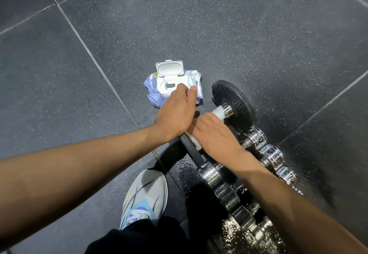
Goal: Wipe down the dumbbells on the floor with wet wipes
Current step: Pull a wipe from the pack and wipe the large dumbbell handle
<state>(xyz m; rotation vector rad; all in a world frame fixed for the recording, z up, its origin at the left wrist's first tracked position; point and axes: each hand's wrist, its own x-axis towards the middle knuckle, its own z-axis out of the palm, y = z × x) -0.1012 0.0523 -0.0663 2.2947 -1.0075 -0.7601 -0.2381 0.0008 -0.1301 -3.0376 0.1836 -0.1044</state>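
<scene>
The left hand (175,112) reaches across to the wet wipe pack (154,91), which lies on the dark speckled rubber floor (199,24) with its white flip lid (170,69) standing open. The thumb and curled fingers pinch at the pack's white dispenser frame; whether a fresh sheet is between them cannot be told.

The right hand (215,134) is wrapped over the handle of a black-plate dumbbell (233,102) just right of the pack, its fingers curled round a white wet wipe (219,112) pressed against the bar. The wipe sticks out past the fingers beside the chrome collar.

Chrome dumbbells (270,154) lie in 2 rows just behind and below that hand. 1 grey and blue trainer (145,196) stands on the floor near the bottom.
</scene>
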